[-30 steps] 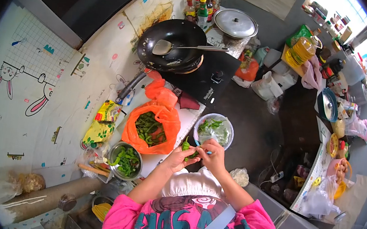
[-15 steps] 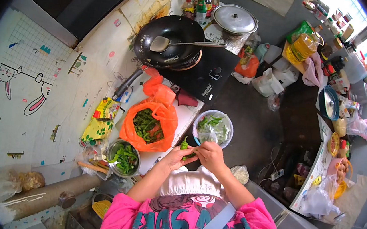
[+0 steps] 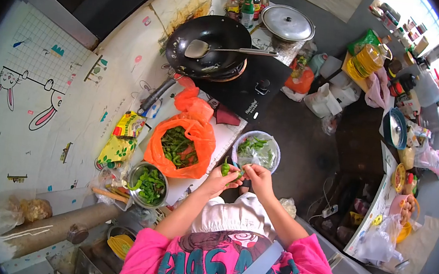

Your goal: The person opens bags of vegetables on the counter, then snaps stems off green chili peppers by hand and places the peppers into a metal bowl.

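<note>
head view: green pepper [image 3: 225,167] is pinched, apparently for steadiness, by left hand [image 3: 218,182], right hand [image 3: 261,182] pinched together alongside, contents unclear.

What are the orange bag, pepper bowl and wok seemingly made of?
Orange bag: thin, glossy plastic, by its crumpled folds. Pepper bowl: probably stainless steel, since its rim looks silvery. Wok: likely metal, perhaps iron, with a dark surface that catches highlights.
</note>
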The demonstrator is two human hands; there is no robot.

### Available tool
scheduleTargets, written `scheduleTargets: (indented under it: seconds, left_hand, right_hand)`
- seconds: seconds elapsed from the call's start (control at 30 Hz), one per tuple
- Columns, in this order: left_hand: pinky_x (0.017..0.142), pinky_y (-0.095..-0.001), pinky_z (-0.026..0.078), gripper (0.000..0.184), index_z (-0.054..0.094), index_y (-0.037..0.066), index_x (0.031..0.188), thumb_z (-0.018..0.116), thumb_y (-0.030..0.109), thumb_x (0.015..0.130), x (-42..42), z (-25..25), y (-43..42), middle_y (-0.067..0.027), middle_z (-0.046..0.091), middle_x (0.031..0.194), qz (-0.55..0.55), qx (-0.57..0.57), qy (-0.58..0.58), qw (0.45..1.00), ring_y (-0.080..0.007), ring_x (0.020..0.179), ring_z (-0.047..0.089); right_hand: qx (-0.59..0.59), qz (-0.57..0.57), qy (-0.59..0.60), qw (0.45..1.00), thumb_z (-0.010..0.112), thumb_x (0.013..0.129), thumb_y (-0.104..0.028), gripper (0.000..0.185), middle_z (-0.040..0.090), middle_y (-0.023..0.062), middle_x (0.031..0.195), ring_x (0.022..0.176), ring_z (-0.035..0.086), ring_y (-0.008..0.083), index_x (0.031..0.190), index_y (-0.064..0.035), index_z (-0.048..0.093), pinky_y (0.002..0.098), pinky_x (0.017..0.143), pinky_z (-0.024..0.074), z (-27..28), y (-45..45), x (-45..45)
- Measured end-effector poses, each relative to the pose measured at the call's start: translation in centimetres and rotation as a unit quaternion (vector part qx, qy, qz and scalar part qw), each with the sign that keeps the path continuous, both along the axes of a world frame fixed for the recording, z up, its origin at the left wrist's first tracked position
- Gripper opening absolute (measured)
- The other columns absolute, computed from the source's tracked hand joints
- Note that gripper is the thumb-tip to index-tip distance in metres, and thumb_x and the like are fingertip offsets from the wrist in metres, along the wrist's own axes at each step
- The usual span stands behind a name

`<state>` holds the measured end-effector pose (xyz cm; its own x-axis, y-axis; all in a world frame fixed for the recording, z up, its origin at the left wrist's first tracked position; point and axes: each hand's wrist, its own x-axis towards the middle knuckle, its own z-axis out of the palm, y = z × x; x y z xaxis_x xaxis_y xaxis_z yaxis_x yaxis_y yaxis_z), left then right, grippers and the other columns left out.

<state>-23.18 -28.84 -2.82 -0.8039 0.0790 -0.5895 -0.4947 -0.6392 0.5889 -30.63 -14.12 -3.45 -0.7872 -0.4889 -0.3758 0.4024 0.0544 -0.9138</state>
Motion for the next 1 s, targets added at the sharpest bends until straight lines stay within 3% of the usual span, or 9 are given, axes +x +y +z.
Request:
scheduleTargets:
  seconds: [0.13,0.27,0.33,0.4,0.5,0.63,0.83,0.93,1.0]
  left_hand:
    - [0.066,-0.0232,0.048,0.019,0.049,0.005,0.104,0.054,0.009,0.085,-0.6,0.5,-0.1,-0.0091,0.059,0.092,-0.027,-0.035,0.037,0.998,-0.0131,0.077,0.058]
    - [0.064,-0.0220,0.046,0.023,0.049,0.005,0.107,0.054,0.007,0.084,-0.8,0.6,-0.4,-0.0080,0.059,0.093,-0.048,-0.054,0.073,0.995,-0.0110,0.076,0.056]
    - [0.063,-0.0218,0.045,0.025,0.048,0.005,0.108,0.054,0.005,0.084,-0.8,0.3,-0.4,-0.0078,0.058,0.094,-0.062,-0.058,0.089,0.992,-0.0106,0.076,0.055]
    - [0.062,-0.0216,0.045,0.026,0.048,0.005,0.108,0.054,0.004,0.083,-0.8,0.2,-0.4,-0.0077,0.058,0.095,-0.071,-0.058,0.102,0.991,-0.0106,0.075,0.054]
    - [0.062,-0.0217,0.045,0.026,0.048,0.005,0.108,0.054,0.003,0.083,-0.8,1.2,-0.6,-0.0076,0.058,0.096,-0.075,-0.061,0.111,0.989,-0.0108,0.074,0.054]
    - [0.059,-0.0209,0.044,0.025,0.048,0.005,0.107,0.055,0.004,0.082,-0.6,1.7,-1.0,-0.0063,0.058,0.093,-0.080,-0.087,0.118,0.986,-0.0099,0.071,0.052]
    - [0.052,-0.0210,0.038,0.030,0.046,0.004,0.106,0.058,0.004,0.079,-0.3,2.9,-1.4,-0.0004,0.050,0.076,-0.121,-0.179,0.116,0.970,-0.0074,0.061,0.047]
    - [0.053,-0.0212,0.038,0.033,0.046,0.005,0.109,0.059,0.005,0.078,0.4,2.7,-1.9,-0.0009,0.050,0.079,-0.101,-0.137,0.140,0.975,-0.0070,0.063,0.047]
    - [0.057,-0.0226,0.041,0.028,0.045,0.006,0.113,0.048,0.018,0.087,1.0,2.8,-2.5,-0.0030,0.053,0.086,-0.053,0.015,0.125,0.991,-0.0092,0.070,0.051]
  right_hand:
    - [-0.088,-0.106,-0.128,0.982,0.054,0.086,-0.017,0.020,0.056,-0.0003,0.065,0.057,0.047,0.0052,0.087,0.0009,0.062,0.0181,0.055,0.0377,-1.8,0.7,-0.9]
    - [-0.071,-0.115,-0.111,0.985,0.048,0.089,-0.018,0.022,0.057,0.0019,0.074,0.062,0.048,0.0061,0.093,0.0004,0.060,0.0187,0.056,0.0384,-4.8,1.9,-3.6]
    - [0.113,-0.088,0.046,0.989,0.048,0.088,-0.023,0.030,0.061,0.0058,0.082,0.071,0.056,0.0175,0.104,0.0018,0.056,0.0286,0.064,0.0447,-7.1,2.6,-5.3]
    - [0.382,-0.007,0.186,0.905,0.050,0.086,-0.023,0.033,0.061,0.0139,0.094,0.085,0.058,0.0281,0.109,-0.0006,0.055,0.0355,0.074,0.0450,-9.2,3.1,-6.7]
    - [0.366,-0.009,0.335,0.868,0.051,0.084,-0.022,0.030,0.056,0.0203,0.106,0.099,0.054,0.0323,0.106,-0.0031,0.058,0.0380,0.084,0.0416,-10.9,3.1,-6.4]
    - [0.116,0.067,0.204,0.970,0.055,0.082,-0.020,0.025,0.053,0.0180,0.112,0.105,0.051,0.0285,0.098,-0.0027,0.063,0.0350,0.089,0.0387,-1.3,0.2,-4.1]
    - [-0.019,0.159,0.140,0.977,0.058,0.081,-0.008,0.018,0.048,0.0092,0.116,0.098,0.052,0.0157,0.095,0.0024,0.062,0.0265,0.079,0.0447,3.1,-3.3,-1.0]
    - [-0.049,0.151,0.050,0.986,0.059,0.081,-0.007,0.015,0.048,0.0080,0.114,0.092,0.054,0.0140,0.090,0.0036,0.062,0.0251,0.076,0.0462,3.4,-3.7,-0.5]
    - [-0.072,0.125,0.004,0.989,0.061,0.079,-0.007,0.013,0.050,0.0072,0.110,0.082,0.056,0.0124,0.087,0.0030,0.063,0.0227,0.067,0.0468,3.8,-3.8,-0.2]
